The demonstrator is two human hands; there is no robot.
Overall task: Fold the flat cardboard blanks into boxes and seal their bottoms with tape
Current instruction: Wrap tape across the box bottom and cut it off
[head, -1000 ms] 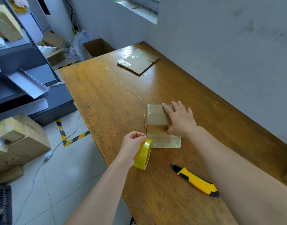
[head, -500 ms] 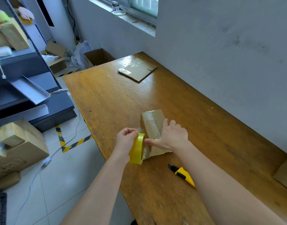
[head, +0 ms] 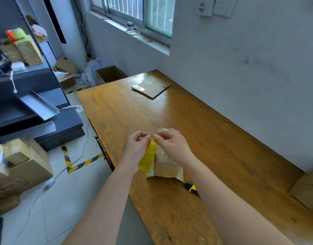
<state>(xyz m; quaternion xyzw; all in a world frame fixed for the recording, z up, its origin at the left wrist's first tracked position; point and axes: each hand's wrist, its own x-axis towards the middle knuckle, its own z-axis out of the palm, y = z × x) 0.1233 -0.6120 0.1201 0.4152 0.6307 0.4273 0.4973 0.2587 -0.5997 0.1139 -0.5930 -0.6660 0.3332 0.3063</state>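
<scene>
Both hands were up over the near edge of the table, close together. The left hand had its fingers curled round the yellow tape roll and held it on edge, just above the table edge. The right hand was narrow, thumb and forefinger pinched together right at the top of the roll. A bit of clear tape end showed just behind those fingers. It was blurry, so the exact grip on it was hard to tell.

The small cardboard box lay on the table right under and behind the hands, partly hidden by the roll and the right wrist. Shiny tape was on its face and a flap stuck out at the near right corner. Neither hand touched it as far as could be seen.

A yellow and black box cutter lay just near the box, mostly covered by the right forearm. A stack of flat blanks sat at the far end of the table, well apart. Another carton sat at the right edge of the view. An open carton stood on the floor past the table, and shelves stood to the left.
</scene>
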